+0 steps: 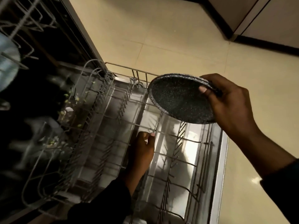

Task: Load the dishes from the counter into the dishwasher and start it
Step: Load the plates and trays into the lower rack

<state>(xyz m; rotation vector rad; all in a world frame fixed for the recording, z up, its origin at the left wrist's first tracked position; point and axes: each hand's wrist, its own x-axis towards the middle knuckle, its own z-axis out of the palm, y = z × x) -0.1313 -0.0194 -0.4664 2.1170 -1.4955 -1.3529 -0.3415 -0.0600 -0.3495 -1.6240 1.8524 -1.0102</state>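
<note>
My right hand (226, 101) grips a dark speckled plate (178, 97) by its right rim, thumb on the face, and holds it tilted above the far end of the pulled-out lower rack (186, 141). My left hand (142, 147) reaches down into the rack, its fingers curled around a wire near the rack's middle. The rack lies over the open stainless dishwasher door (224, 143). Its right half has bare tines. Blurred dark dishes with food scraps (68, 101) sit in its left part.
The upper rack (21, 29) juts out at top left with a pale round dish (8, 62) in it. Beige tiled floor (161, 38) surrounds the door. Cabinet fronts with a dark plinth (252, 18) run along the top right.
</note>
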